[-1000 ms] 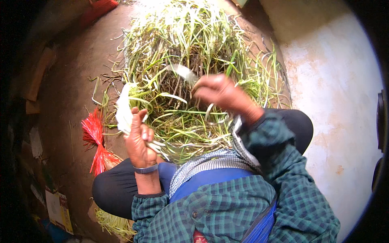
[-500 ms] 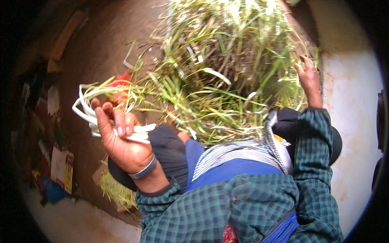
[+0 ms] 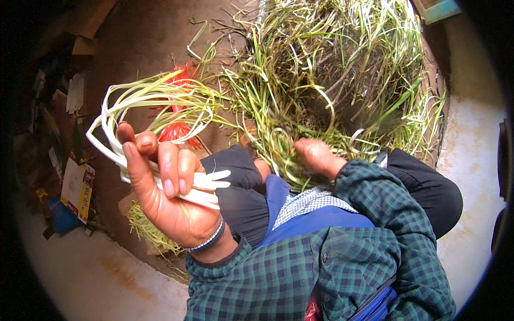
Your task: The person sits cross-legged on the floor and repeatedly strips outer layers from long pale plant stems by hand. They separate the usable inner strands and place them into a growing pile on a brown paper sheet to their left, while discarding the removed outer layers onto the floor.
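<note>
My left hand [image 3: 182,214], with a band at its wrist, is raised on the left, its fingers closed round a small bunch of pale leafy stalks [image 3: 110,136]. Their thick white ends [image 3: 206,190] stick out beside the palm, and the thin yellow-green leaves loop away over the far side. My right hand [image 3: 319,158] is low at the near edge of a big heap of tangled green leafy stalks [image 3: 267,80], in front of my lap. Motion blurs it and its fingers are partly hidden, so what they hold cannot be made out.
Bright red plastic strands [image 3: 179,131] lie on the brown floor behind the held bunch. A smaller pile of yellow-green stalks [image 3: 152,230] is beside my left knee. Cardboard packaging [image 3: 77,187] and other clutter stand at left; a pale ledge [image 3: 476,134] runs along the right.
My right hand has come from the heap's far right side, in and left toward my lap. My left hand still grips the pale stalks. The view has shifted a little.
</note>
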`<move>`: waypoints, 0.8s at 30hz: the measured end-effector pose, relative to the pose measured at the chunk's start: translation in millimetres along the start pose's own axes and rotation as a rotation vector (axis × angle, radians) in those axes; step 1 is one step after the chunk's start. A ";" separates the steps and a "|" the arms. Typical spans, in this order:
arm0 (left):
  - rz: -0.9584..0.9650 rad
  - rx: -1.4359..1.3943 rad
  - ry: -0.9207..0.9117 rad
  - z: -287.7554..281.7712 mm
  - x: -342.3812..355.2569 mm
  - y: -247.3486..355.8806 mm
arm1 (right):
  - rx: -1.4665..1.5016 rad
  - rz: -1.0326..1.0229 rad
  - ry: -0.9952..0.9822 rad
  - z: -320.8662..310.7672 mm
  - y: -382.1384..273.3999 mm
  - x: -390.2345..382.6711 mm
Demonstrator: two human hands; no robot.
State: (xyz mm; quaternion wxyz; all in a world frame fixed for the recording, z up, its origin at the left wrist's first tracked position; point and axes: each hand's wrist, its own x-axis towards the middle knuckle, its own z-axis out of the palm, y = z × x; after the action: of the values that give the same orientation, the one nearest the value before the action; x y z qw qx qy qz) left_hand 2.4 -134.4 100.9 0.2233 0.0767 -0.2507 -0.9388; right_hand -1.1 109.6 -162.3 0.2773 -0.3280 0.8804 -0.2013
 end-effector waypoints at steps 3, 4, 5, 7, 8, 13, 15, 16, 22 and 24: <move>-0.020 0.004 -0.012 -1.4 -2.3 0.9 | 0.085 -0.167 -0.096 10.0 -10.5 -16.3; -0.018 -0.003 -0.008 -1.5 -2.6 1.1 | 0.091 -0.149 -0.098 7.5 -12.3 -15.0; -0.009 -0.010 0.008 -1.8 -3.4 0.3 | 0.102 -0.129 -0.104 3.4 -13.9 -12.1; -0.032 0.006 0.005 -1.8 -4.9 -1.1 | 0.021 -0.021 0.061 -9.1 -11.3 1.1; -0.030 0.002 0.017 -1.9 -5.6 -2.9 | -0.012 -0.009 0.190 -16.1 -7.9 6.4; -0.078 0.032 0.023 -0.1 -6.9 -10.9 | -0.015 0.184 0.118 -24.0 1.5 33.0; -0.085 0.041 0.038 1.0 -7.0 -14.4 | 0.059 0.227 -0.124 -19.2 2.4 32.0; -0.094 0.032 0.034 1.7 -7.0 -14.7 | 0.075 0.219 -0.270 -15.4 0.7 28.8; -0.099 0.001 0.077 0.7 -7.8 -15.4 | 0.171 -0.028 -0.552 -8.7 -11.5 -10.8; -0.096 0.032 0.061 -0.9 -8.3 -14.5 | 0.096 -0.017 -0.430 -8.3 -16.5 -14.7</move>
State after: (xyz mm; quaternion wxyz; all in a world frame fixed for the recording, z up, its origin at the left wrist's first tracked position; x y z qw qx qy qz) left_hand 4.4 -119.7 93.1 0.1841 0.1210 -0.2548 -0.9416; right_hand 10.7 109.5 -141.8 0.4722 -0.3575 0.7875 -0.1706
